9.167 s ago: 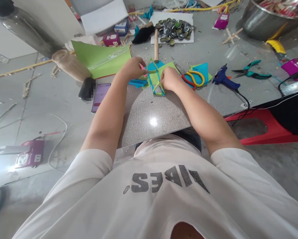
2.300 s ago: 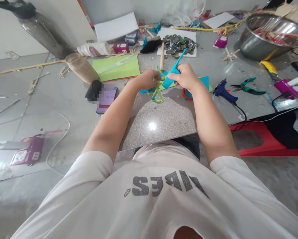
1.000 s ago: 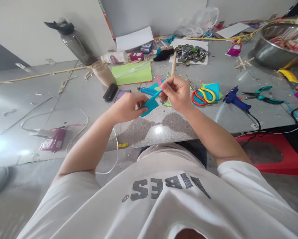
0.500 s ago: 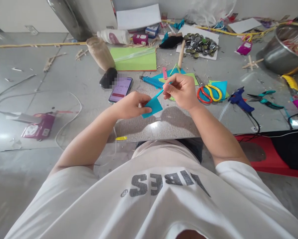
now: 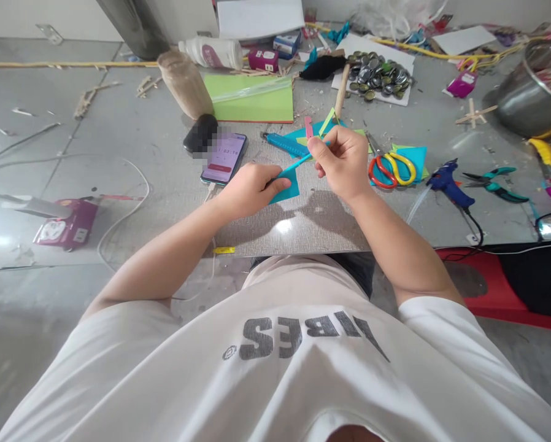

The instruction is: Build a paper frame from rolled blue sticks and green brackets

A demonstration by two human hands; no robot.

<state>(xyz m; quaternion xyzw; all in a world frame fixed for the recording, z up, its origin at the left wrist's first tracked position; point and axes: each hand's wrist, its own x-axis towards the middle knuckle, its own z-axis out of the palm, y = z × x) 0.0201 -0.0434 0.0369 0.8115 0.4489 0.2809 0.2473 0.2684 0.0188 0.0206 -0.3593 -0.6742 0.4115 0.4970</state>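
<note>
while both hands pinch it, blue stick [image 5: 298,164] slants up-right

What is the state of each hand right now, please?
Left hand: closed, fingers pinching the blue paper piece.
Right hand: closed, fingers gripping the thin blue strip that runs from that same piece.

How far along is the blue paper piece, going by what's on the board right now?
Done: cut blue and green sheets lie beside the scissors, and a small green stick frame stands behind the hands. In hand: the left hand pinches the blue paper, and the right hand holds its thin rolled end. Left: the paper is apart from the frame, and the glue gun lies untouched.
</note>
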